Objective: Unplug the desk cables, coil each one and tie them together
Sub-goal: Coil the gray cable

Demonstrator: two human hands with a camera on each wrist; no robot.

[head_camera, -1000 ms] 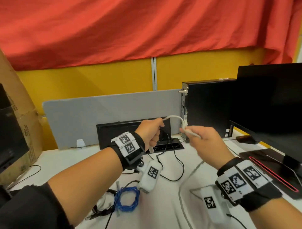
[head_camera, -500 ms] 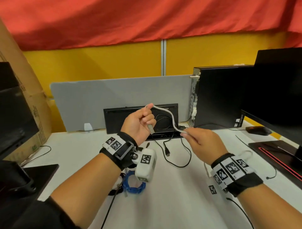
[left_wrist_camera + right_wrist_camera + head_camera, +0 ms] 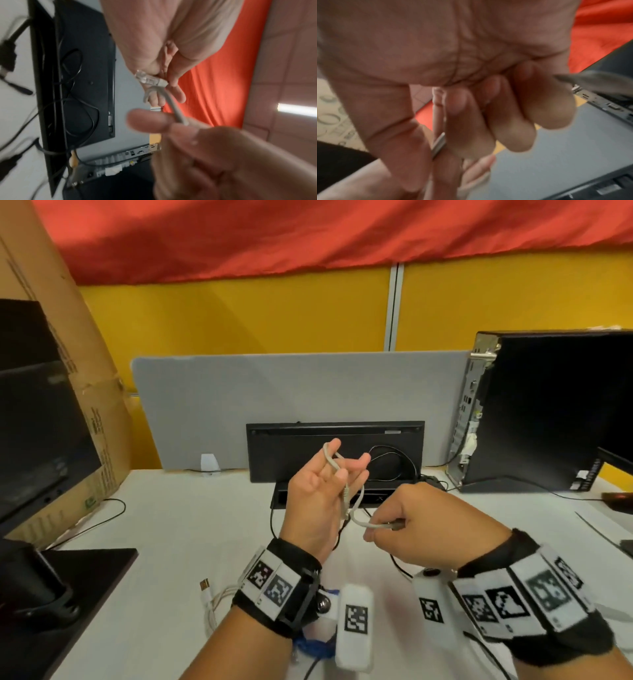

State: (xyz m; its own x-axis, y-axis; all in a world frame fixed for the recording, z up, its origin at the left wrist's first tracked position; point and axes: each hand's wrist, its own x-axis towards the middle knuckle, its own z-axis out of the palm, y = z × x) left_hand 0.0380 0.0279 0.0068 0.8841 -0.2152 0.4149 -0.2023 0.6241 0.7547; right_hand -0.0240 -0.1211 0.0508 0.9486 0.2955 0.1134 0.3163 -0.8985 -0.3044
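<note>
White desk (image 3: 164, 529) | left hand (image 3: 317, 501) looped in grey cable (image 3: 358, 501) | right hand (image 3: 428, 529) pinching it

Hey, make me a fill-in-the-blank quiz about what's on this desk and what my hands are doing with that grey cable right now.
1. The grey network cable is looped around the fingers of the ____ hand.
2. The right hand pinches the cable between thumb and ____.
3. The curtain hanging above the yellow wall is ____.
4. The desktop computer stands at the ____ side of the desk.

Missing words: left; forefinger; red; right
</note>
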